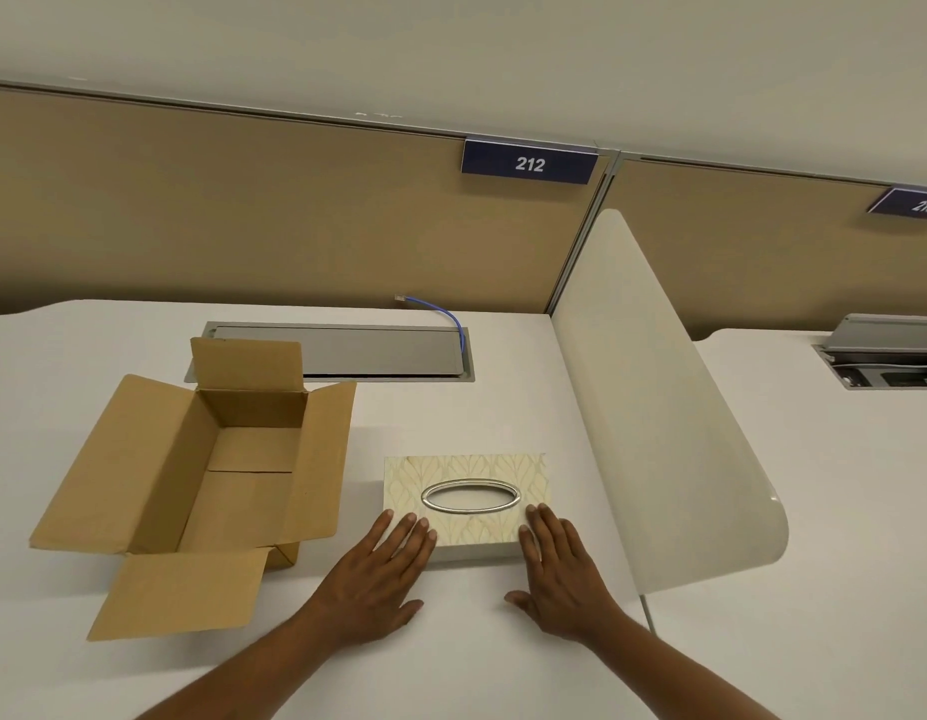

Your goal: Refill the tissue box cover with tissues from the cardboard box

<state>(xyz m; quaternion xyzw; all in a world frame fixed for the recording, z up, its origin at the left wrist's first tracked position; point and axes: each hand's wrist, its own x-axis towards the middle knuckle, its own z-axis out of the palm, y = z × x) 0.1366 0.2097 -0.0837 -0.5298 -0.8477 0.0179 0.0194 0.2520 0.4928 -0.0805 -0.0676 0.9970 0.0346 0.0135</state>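
The tissue box cover (466, 467), cream with a leaf pattern and a silver oval opening, lies flat on the white desk (451, 641). No tissue shows through the oval. My left hand (381, 579) rests flat with its fingertips on the cover's near left corner. My right hand (560, 574) lies flat with fingertips on the near right corner. Neither hand holds anything. To the left stands the brown cardboard box (233, 475) with all flaps open; the part of its inside that I see holds no tissues.
A curved white divider panel (659, 433) rises just right of the cover. Behind the box sits a grey cable hatch (347, 350) with a blue cable (446, 314). A tan partition wall with signs 212 and 213 closes the back.
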